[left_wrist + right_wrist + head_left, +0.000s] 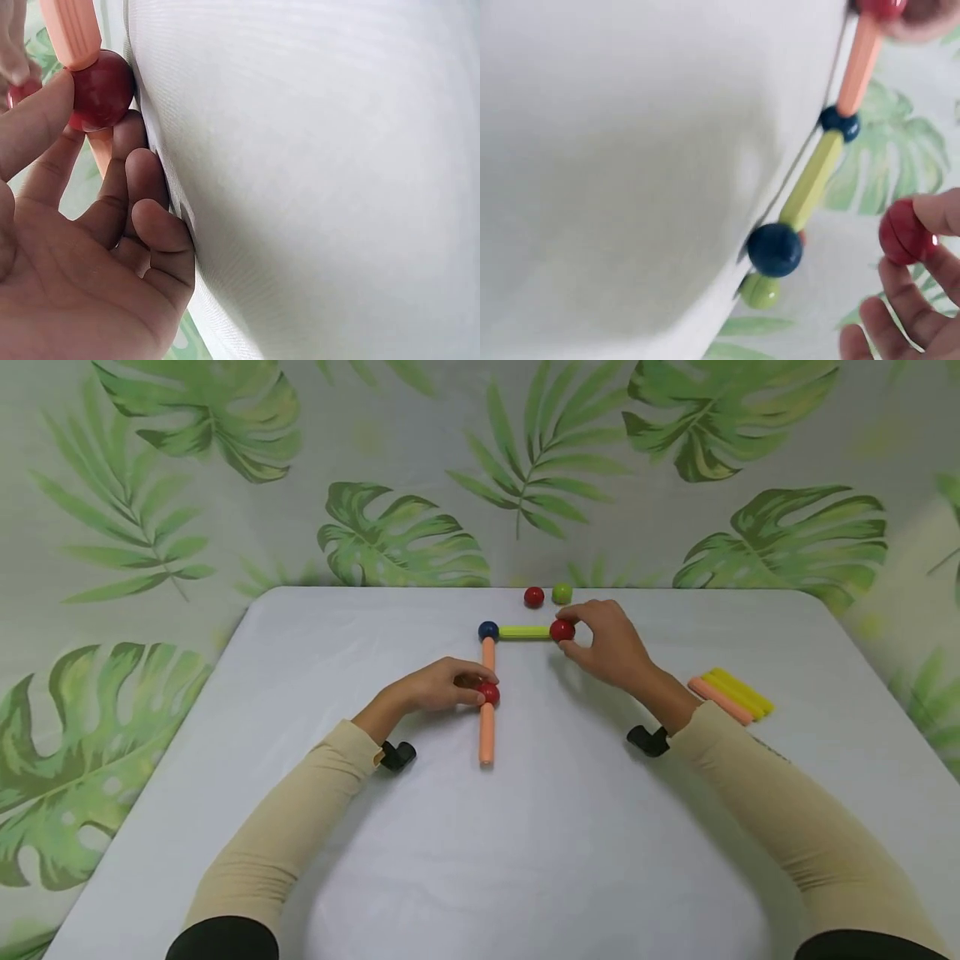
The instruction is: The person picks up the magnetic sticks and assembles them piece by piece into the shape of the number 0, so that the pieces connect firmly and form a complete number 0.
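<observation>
And there, the left hand (442,685) pinched a red ball (491,694) between 2 orange sticks (487,735), likely bracing them; the right hand (611,643) pinched another red ball (901,231), clear of a blue ball (775,250), toward the table's (420,877) far edge.

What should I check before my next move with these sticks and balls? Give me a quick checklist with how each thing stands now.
1. Left hand holding the middle red ball: ok, fingers pinch it between two orange sticks.
2. Right hand gripping the raised red ball: ok, pinched by thumb and fingers.
3. Raised red ball joined to the end blue ball: not ok, the right wrist view shows them apart.
4. Corner blue ball meeting both an orange stick and the yellow-green stick: ok, touching both.
5. Joints firm enough to lift: cannot tell.
</observation>
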`<state>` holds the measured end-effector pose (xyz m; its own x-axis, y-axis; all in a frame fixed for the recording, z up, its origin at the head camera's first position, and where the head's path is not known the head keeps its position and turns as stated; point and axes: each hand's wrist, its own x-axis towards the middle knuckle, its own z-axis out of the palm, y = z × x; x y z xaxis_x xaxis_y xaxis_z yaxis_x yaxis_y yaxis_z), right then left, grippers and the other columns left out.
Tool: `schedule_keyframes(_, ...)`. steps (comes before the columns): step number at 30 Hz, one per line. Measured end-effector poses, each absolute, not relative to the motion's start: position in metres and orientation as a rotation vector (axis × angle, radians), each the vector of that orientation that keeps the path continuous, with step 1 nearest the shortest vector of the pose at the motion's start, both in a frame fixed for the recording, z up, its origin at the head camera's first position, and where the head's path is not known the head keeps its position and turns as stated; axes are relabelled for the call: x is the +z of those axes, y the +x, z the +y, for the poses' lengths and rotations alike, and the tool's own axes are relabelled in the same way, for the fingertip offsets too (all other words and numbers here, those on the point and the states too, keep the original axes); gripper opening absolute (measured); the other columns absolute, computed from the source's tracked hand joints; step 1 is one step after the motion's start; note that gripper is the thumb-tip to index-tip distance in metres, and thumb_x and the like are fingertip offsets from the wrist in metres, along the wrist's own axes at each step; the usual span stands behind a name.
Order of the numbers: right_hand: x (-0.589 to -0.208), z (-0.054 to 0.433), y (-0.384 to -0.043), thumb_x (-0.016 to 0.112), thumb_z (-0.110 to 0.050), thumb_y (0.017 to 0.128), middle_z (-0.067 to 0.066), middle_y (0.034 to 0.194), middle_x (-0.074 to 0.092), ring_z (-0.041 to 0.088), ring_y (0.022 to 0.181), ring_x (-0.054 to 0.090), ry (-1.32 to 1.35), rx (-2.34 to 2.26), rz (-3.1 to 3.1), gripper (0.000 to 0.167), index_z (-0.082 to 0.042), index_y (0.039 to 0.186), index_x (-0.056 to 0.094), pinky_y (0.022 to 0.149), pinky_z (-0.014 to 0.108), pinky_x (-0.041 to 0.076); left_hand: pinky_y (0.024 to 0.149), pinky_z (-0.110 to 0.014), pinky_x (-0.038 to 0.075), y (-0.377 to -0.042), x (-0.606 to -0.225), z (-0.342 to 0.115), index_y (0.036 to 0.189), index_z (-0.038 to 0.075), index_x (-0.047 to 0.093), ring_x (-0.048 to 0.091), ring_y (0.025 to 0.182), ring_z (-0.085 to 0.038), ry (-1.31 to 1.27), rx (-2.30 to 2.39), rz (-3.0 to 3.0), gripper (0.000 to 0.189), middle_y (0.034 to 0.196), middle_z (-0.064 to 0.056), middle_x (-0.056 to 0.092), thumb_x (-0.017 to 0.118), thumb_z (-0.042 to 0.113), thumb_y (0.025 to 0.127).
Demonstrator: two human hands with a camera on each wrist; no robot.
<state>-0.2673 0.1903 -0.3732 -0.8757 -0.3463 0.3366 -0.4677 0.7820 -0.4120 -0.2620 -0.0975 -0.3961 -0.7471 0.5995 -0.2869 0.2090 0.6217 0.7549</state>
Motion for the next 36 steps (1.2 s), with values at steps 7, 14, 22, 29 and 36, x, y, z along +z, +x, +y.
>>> schedule_keyframes(7,-0.376,0.194,-0.226,0.073,-0.013,0.087,0.014,0.115,0.068,0.034,0.113,0.056,0.722,0.779,-2.862,0.037,-0.008,0.123,0.065,0.096,0.05,0.046,0.096,-0.031,0.044,-0.26,-0.398,-0.102,0.135,0.018,0.061,0.054,0.115,-0.021,0.611,0.996,2.321,0.039,0.132,-0.009,0.062,0.064,0.02,0.096)
schedule_keyframes(14,-0.384,0.194,-0.196,0.074,-0.011,0.086,0.008,0.112,0.067,0.03,0.11,0.06,0.814,0.799,-2.935,0.038,-0.009,0.123,0.065,0.093,0.047,0.052,0.096,-0.031,0.045,-0.259,-0.399,-0.102,0.134,0.017,0.061,0.054,0.115,-0.022,0.621,1.004,2.314,0.039,0.131,-0.01,0.062,0.064,0.019,0.096)
schedule_keyframes(22,-0.394,0.18,-0.159,0.077,-0.009,0.084,0.001,0.112,0.069,0.017,0.102,0.062,1.08,0.907,-2.971,0.038,-0.01,0.12,0.067,0.087,0.038,0.056,0.098,-0.032,0.045,-0.259,-0.398,-0.101,0.134,0.017,0.061,0.054,0.115,-0.021,0.618,1.0,2.316,0.038,0.132,-0.009,0.062,0.064,0.019,0.096)
schedule_keyframes(29,-0.397,0.169,-0.141,0.077,-0.011,0.085,-0.003,0.116,0.068,0.013,0.104,0.061,1.177,1.038,-3.019,0.039,-0.015,0.122,0.066,0.087,0.028,0.056,0.1,-0.034,0.045,-0.261,-0.399,-0.1,0.134,0.018,0.061,0.054,0.116,-0.022,0.63,0.994,2.322,0.038,0.13,-0.009,0.062,0.064,0.021,0.096)
schedule_keyframes(36,-0.398,0.163,-0.138,0.077,-0.01,0.085,0.0,0.119,0.068,0.013,0.103,0.062,1.184,1.116,-2.997,0.04,-0.014,0.122,0.065,0.087,0.028,0.056,0.1,-0.035,0.044,-0.264,-0.397,-0.099,0.134,0.018,0.061,0.054,0.117,-0.023,0.646,1.007,2.315,0.038,0.131,-0.01,0.062,0.065,0.02,0.096)
